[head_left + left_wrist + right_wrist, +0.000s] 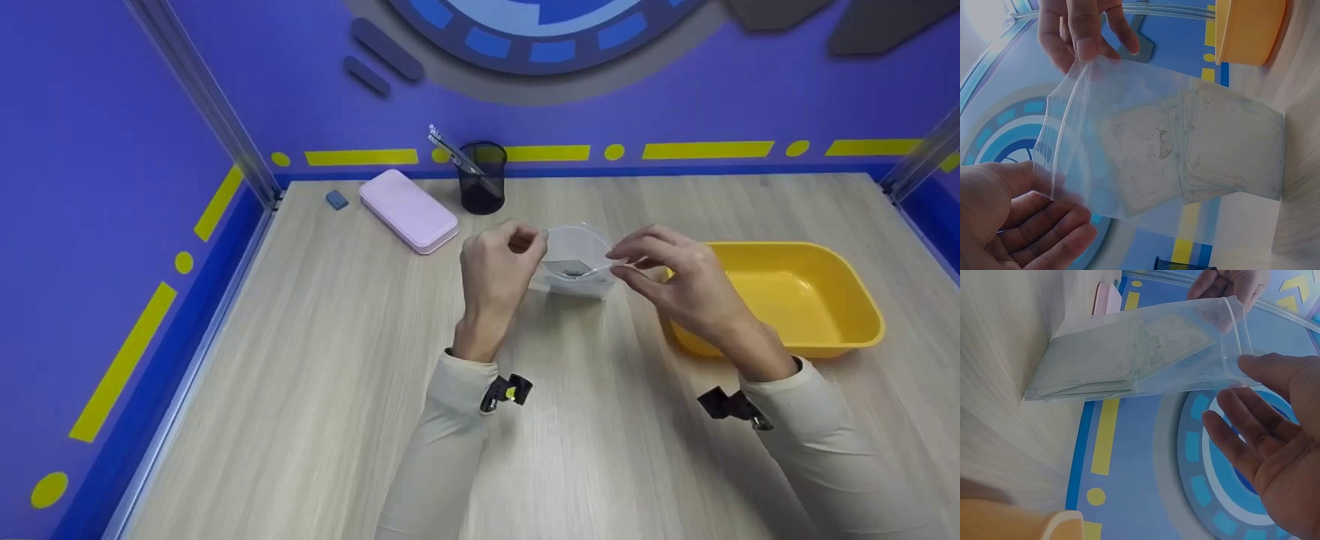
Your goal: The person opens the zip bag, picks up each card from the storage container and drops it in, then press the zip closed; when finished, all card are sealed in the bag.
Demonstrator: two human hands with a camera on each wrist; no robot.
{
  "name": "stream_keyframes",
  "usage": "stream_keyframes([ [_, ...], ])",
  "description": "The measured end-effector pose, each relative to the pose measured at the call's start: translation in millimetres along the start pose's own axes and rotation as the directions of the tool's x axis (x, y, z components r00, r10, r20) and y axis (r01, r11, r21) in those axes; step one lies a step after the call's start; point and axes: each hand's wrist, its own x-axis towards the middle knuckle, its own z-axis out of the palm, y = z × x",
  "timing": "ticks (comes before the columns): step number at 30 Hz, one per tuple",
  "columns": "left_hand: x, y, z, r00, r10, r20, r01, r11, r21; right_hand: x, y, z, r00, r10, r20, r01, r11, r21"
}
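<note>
A clear zip-seal plastic bag (581, 289) stands upright on the table, its mouth rounded apart. Inside, toward the bottom, sits a stack of pale square cards (1235, 140); one card (1143, 154) leans higher, with a small dark drawing on it. My left hand (495, 270) pinches the left edge of the mouth between thumb and index finger. On the opposite edge, my right hand (682, 277) pinches the plastic by the zip strip (1234, 329), with its other fingers spread loosely below, as the right wrist view shows.
A yellow tray (795, 300) stands to the right, partly behind my right hand. Toward the back left are a pink case (409, 210), a small blue eraser-like block (337, 199) and a black mesh cup (482, 180) holding pens. Blue walls (675, 112) border the table.
</note>
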Motion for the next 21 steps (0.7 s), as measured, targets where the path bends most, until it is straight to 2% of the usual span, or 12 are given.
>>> stream_keyframes([
  [4, 0.3, -1.9, 0.7, 1.0, 0.003, -0.003, -0.004, 1.0, -0.03, -0.8, 0.5, 0.8, 0.999, 0.039, -0.038, -0.039, 0.999, -0.017],
  [10, 1.1, -7.1, 1.1, 1.0, 0.022, -0.001, -0.022, 0.99, -0.141, 0.7, 5.1, 3.5, 0.991, 0.077, -0.108, -0.078, 0.997, -0.006],
  [15, 2.3, -10.7, 0.4, 1.0, -0.004, 0.029, 0.01, 0.974, -0.225, 3.2, 8.8, 6.1, 0.979, 0.132, -0.158, -0.131, 0.991, 0.015],
  [21, 3.6, -12.1, -0.2, 0.996, -0.029, 0.079, 0.049, 0.96, -0.274, 4.5, 13.7, 9.4, 0.955, 0.193, -0.224, -0.19, 0.981, 0.033],
])
